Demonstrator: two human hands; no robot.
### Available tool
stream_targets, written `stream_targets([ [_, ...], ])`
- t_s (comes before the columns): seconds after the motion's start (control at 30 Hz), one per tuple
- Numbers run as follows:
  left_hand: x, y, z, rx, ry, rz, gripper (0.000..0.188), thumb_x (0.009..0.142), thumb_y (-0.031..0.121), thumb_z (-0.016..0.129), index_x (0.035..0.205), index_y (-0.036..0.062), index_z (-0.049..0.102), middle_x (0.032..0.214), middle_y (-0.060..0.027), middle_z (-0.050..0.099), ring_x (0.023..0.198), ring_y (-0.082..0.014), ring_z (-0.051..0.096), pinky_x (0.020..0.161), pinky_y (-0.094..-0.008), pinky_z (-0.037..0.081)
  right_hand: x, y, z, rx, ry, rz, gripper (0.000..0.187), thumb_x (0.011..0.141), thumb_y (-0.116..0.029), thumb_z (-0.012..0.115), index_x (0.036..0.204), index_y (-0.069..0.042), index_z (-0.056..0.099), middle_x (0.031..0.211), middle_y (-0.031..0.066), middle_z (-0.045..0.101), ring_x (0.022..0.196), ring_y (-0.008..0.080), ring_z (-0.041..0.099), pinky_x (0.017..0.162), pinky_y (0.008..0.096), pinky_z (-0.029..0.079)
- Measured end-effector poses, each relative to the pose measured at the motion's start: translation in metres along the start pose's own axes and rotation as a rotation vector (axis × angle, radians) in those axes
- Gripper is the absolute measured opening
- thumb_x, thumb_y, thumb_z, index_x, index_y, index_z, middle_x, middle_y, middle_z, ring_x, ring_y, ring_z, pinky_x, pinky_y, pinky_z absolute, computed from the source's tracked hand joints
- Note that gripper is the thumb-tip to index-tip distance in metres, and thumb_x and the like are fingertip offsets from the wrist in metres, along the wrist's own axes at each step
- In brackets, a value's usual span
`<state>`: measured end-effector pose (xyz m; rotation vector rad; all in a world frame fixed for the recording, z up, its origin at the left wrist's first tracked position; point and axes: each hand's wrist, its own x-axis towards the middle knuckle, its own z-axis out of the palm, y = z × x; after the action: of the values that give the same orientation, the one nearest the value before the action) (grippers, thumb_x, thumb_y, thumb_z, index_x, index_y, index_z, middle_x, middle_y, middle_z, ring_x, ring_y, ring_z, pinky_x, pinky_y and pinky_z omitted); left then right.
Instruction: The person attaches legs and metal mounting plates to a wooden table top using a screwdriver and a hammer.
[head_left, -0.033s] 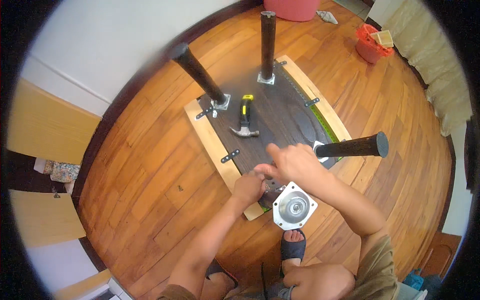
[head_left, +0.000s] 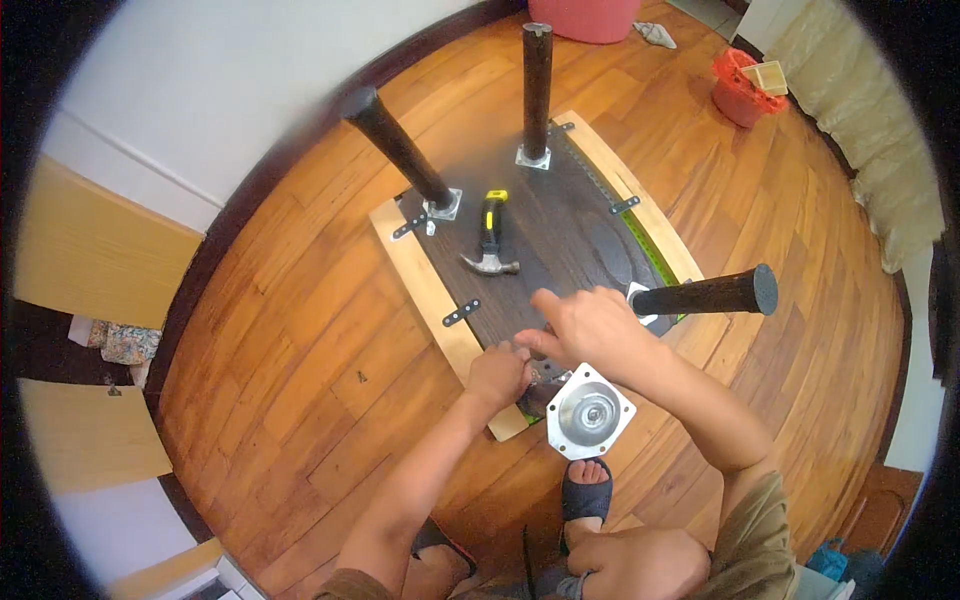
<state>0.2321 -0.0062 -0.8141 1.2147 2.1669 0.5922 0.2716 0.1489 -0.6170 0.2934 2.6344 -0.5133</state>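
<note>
My left hand (head_left: pixel 500 378) is closed at the near corner of an upside-down dark wooden tabletop (head_left: pixel 555 225); what its fingertips hold is hidden. Just to its right, my right hand (head_left: pixel 592 328) hovers over the same corner with bent fingers, its thumb reaching to the left fingertips. Anything in its grip is too small or covered to make out. Below the right wrist, a silvery metal plate (head_left: pixel 590 412) with screw holes and a round hollow faces up. Small metal bits (head_left: pixel 550 372) lie between the hands. A claw hammer (head_left: pixel 490 235) with a black and yellow handle rests on the tabletop.
Three dark legs stand on the tabletop: far left (head_left: pixel 400 150), far middle (head_left: pixel 537 95) and right (head_left: pixel 710 292). Pale wood strips (head_left: pixel 425 290) run along its sides, joined by black brackets (head_left: pixel 461 312). A red bucket (head_left: pixel 742 100) is at far right, my sandalled foot (head_left: pixel 587 495) nearby.
</note>
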Motion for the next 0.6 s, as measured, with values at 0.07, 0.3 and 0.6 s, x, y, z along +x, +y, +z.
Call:
stream_targets([
  [0.07,0.004,0.002,-0.003,0.123,-0.153,0.037,0.021,0.081,0.025,0.055,0.096,0.0110,0.059,0.096,-0.0148,0.058,0.091,-0.0324,0.058,0.075,-0.0419,0.049,-0.002,0.014,0.015,0.074,0.285,-0.273,0.038,0.078,-0.035,0.061,0.090,-0.002,0.048,0.070,0.0167,0.060,0.069,0.0338,0.062,0.058,0.0420,0.049],
  [0.3,0.006,-0.011,0.007,0.078,-0.184,-0.032,0.023,0.082,0.027,0.055,0.100,0.0134,0.059,0.101,-0.0139,0.056,0.098,-0.0309,0.055,0.081,-0.0409,0.047,-0.015,0.006,0.013,-0.007,0.253,-0.053,0.031,0.076,-0.028,0.065,0.084,-0.004,0.047,0.061,0.0119,0.057,0.060,0.0321,0.060,0.053,0.0417,0.048],
  [0.6,0.005,0.013,-0.013,0.021,-0.100,0.018,0.022,0.083,0.022,0.054,0.096,0.0067,0.062,0.096,-0.0136,0.057,0.093,-0.0313,0.056,0.081,-0.0392,0.048,-0.018,0.020,0.021,0.052,0.387,-0.221,0.031,0.076,-0.030,0.066,0.086,-0.006,0.048,0.073,0.0110,0.057,0.071,0.0306,0.060,0.058,0.0397,0.048],
])
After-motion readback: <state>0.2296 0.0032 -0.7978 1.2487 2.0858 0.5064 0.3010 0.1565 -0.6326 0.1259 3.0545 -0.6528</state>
